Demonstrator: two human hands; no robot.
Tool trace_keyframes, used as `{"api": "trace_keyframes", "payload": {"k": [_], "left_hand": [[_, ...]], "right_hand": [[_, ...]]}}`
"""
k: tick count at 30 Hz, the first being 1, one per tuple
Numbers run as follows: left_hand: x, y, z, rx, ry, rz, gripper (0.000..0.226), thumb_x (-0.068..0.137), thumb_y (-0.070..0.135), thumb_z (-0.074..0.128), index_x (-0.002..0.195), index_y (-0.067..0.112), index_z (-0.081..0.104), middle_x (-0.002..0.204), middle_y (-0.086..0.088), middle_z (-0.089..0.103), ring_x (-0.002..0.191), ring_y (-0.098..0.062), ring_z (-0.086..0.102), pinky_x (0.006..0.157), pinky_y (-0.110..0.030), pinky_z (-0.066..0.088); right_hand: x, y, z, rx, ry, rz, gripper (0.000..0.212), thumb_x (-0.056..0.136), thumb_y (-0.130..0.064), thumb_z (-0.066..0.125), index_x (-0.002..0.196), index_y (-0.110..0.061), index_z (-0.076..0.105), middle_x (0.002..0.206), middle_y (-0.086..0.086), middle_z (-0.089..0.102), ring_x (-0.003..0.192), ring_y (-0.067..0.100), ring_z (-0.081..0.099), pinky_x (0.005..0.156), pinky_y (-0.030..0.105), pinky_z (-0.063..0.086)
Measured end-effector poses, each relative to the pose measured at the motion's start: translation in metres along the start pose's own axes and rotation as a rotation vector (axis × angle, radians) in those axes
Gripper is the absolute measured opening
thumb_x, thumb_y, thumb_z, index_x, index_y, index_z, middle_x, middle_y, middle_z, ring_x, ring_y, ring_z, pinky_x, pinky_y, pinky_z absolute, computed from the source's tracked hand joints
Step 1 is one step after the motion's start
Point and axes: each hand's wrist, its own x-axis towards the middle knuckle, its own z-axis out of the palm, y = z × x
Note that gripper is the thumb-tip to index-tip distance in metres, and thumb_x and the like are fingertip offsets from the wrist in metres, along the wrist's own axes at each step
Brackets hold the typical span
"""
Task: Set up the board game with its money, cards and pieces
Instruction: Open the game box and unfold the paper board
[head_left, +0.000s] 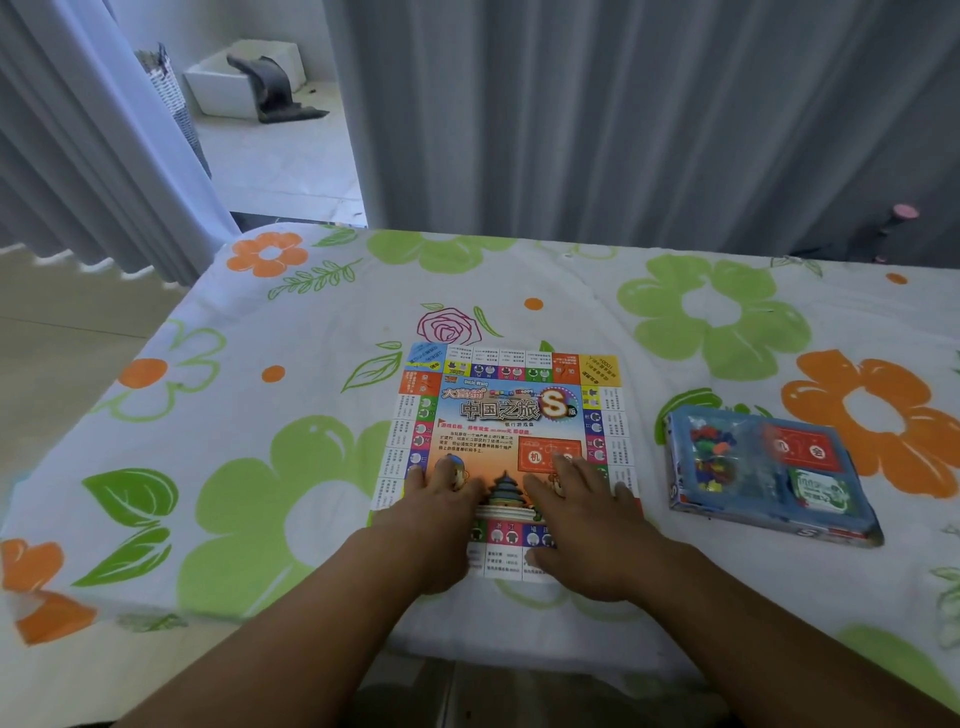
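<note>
A colourful paper game board (511, 410) lies flat in the middle of the flowered tablecloth. My left hand (434, 512) rests palm down on its near left part, fingers spread. My right hand (582, 512) presses flat on its near right part, covering some of the squares. To the right sits the blue game box tray (769, 475), holding a bag of small coloured pieces (714, 460), a red card deck (802, 449) and a green-and-white card deck (823, 491). Neither hand holds anything.
The table (234, 415) has a white cloth with green and orange flowers. Its left edge drops to the floor. Grey curtains (623, 119) hang behind the far edge. A white box with a dark cloth (249, 78) sits on the floor beyond.
</note>
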Motion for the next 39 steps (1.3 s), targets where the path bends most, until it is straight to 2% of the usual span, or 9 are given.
{"api": "trace_keyframes", "payload": {"k": [7,13,16,18,21,24,28,35,39], "left_hand": [[-0.002,0.0,-0.002,-0.013,0.006,-0.003,0.078,0.092,0.032,0.068,0.154,0.031,0.021,0.164,-0.007,0.007,0.151,-0.04,0.006,0.116,-0.061,0.03],[-0.006,0.013,-0.025,0.02,0.088,-0.038,0.069,0.09,0.039,0.067,0.148,0.03,0.031,0.153,-0.007,0.029,0.139,-0.034,0.033,0.11,-0.06,0.037],[-0.004,0.03,-0.038,-0.049,0.164,0.012,0.069,0.091,0.035,0.066,0.15,0.027,0.031,0.152,-0.009,0.033,0.138,-0.033,0.035,0.111,-0.054,0.039],[-0.001,0.045,-0.044,-0.093,0.199,0.062,0.07,0.092,0.034,0.065,0.152,0.026,0.028,0.155,-0.008,0.031,0.141,-0.032,0.032,0.111,-0.053,0.04],[0.005,0.072,-0.049,-0.121,0.22,0.15,0.072,0.092,0.035,0.066,0.152,0.025,0.028,0.154,-0.007,0.032,0.143,-0.03,0.031,0.113,-0.051,0.039],[0.011,0.096,-0.052,-0.156,0.228,0.218,0.073,0.093,0.033,0.065,0.154,0.022,0.027,0.154,-0.007,0.034,0.142,-0.029,0.031,0.115,-0.048,0.036],[0.017,0.119,-0.05,-0.153,0.225,0.27,0.07,0.093,0.03,0.065,0.152,0.02,0.029,0.149,-0.008,0.039,0.136,-0.027,0.037,0.111,-0.045,0.039],[0.021,0.131,-0.047,-0.151,0.18,0.286,0.062,0.095,0.03,0.063,0.149,0.017,0.034,0.148,-0.009,0.041,0.135,-0.027,0.04,0.109,-0.043,0.04],[0.021,0.132,-0.047,-0.149,0.16,0.289,0.062,0.095,0.031,0.063,0.148,0.016,0.035,0.148,-0.009,0.04,0.135,-0.027,0.039,0.108,-0.041,0.039]], "right_hand": [[-0.002,0.0,-0.002,0.019,0.001,-0.012,0.08,0.096,-0.054,0.052,0.157,-0.033,0.005,0.167,0.007,-0.013,0.153,0.032,-0.013,0.12,0.062,0.007],[-0.013,0.009,-0.018,0.088,0.108,-0.02,0.077,0.097,-0.052,0.052,0.157,-0.027,0.011,0.167,0.008,-0.007,0.154,0.029,-0.006,0.123,0.053,0.011],[-0.022,0.026,-0.036,0.164,0.249,0.046,0.063,0.095,-0.047,0.057,0.148,-0.022,0.032,0.161,0.011,0.021,0.148,0.028,0.02,0.118,0.045,0.028],[-0.029,0.046,-0.047,0.192,0.377,0.129,0.048,0.095,-0.037,0.058,0.137,-0.018,0.045,0.143,0.01,0.044,0.132,0.027,0.039,0.105,0.041,0.041],[-0.037,0.083,-0.06,0.178,0.526,0.322,0.029,0.092,-0.022,0.056,0.119,-0.013,0.056,0.119,0.014,0.055,0.114,0.035,0.05,0.087,0.041,0.045],[-0.046,0.115,-0.067,0.189,0.524,0.504,0.033,0.089,-0.021,0.061,0.121,-0.01,0.057,0.117,0.018,0.056,0.113,0.039,0.052,0.083,0.041,0.046],[-0.053,0.143,-0.064,0.251,0.457,0.609,0.045,0.087,-0.03,0.062,0.127,-0.011,0.052,0.125,0.018,0.054,0.117,0.04,0.05,0.087,0.042,0.046],[-0.05,0.154,-0.06,0.29,0.466,0.615,0.034,0.091,-0.036,0.054,0.114,-0.012,0.052,0.119,0.015,0.06,0.109,0.039,0.054,0.075,0.038,0.041],[-0.048,0.153,-0.059,0.305,0.497,0.621,0.035,0.092,-0.033,0.055,0.121,-0.013,0.052,0.117,0.014,0.062,0.106,0.038,0.055,0.078,0.039,0.046]]}}
